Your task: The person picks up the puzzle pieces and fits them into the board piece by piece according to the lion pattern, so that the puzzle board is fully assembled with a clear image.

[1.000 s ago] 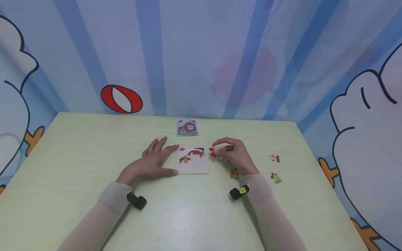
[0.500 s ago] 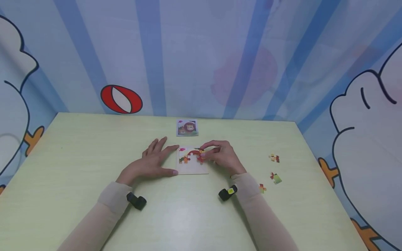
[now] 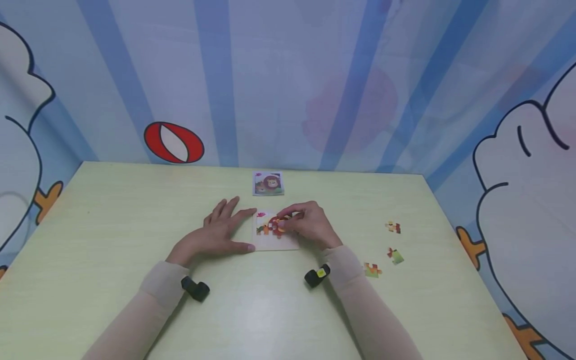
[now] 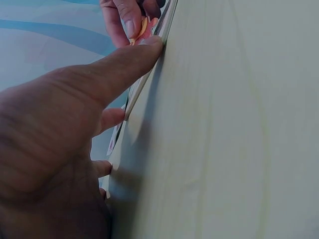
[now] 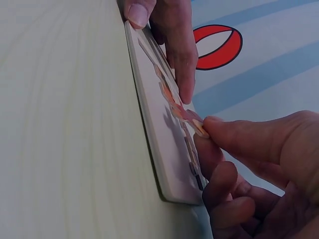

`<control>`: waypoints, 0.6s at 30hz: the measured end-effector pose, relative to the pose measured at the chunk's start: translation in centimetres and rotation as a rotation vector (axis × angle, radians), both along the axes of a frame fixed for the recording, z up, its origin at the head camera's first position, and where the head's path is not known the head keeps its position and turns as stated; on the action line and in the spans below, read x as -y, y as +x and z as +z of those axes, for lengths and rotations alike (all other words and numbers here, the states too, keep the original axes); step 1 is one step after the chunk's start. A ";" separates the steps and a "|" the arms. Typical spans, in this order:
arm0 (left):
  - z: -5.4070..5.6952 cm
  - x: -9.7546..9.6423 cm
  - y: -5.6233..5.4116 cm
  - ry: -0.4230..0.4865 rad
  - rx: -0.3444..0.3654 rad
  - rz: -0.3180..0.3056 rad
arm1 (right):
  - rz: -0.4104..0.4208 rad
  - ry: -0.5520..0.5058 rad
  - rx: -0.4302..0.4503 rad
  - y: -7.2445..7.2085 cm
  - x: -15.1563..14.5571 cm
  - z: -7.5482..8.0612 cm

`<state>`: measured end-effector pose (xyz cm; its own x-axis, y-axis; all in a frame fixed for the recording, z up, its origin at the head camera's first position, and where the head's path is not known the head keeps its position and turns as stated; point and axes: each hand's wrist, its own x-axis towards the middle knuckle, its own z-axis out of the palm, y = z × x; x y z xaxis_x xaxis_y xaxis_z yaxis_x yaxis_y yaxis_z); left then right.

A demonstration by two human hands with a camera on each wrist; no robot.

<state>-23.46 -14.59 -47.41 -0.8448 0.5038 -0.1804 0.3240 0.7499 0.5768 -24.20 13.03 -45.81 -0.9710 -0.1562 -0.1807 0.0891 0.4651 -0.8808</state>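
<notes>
A white puzzle board (image 3: 276,243) lies flat on the table, with several fitted pieces along its upper part. Thumb and index finger of my left hand (image 3: 216,232) are spread against the board's left corners, touching its edge. My right hand (image 3: 312,224) pinches a red and orange puzzle piece (image 5: 192,120) between thumb and index finger. In the right wrist view that piece tilts over the board's fitted pieces, one end raised in the fingertips. Whether its far end touches the board, I cannot tell. The fingers partly hide the board's upper right area.
Three loose puzzle pieces lie right of the right forearm: one with red and cream parts (image 3: 393,227), a green one (image 3: 395,255), and an orange and green one (image 3: 372,270) partly by the sleeve. Behind the board lies a lion picture card (image 3: 268,183). A patterned curtain (image 3: 279,90) borders the table's back.
The right hand has carried its puzzle piece left, from beside the board to over its middle. The orange and green loose piece has come out from behind the right arm. My left hand stays put.
</notes>
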 end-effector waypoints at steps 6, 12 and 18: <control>0.0 0.0 0.0 0.003 0.002 0.001 | 0.003 0.036 -0.018 -0.1 0.5 -0.1; -0.1 0.0 0.0 -0.005 0.000 -0.003 | -0.016 0.067 -0.006 -0.1 1.0 0.0; -0.1 0.0 -0.1 -0.008 0.001 -0.008 | -0.025 0.155 -0.018 -0.3 1.5 0.0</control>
<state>-23.58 -14.59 -47.48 -0.8406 0.5087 -0.1859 0.3289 0.7522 0.5709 -24.50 11.54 -45.80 -0.9776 -0.1039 -0.1831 0.0868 0.5934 -0.8002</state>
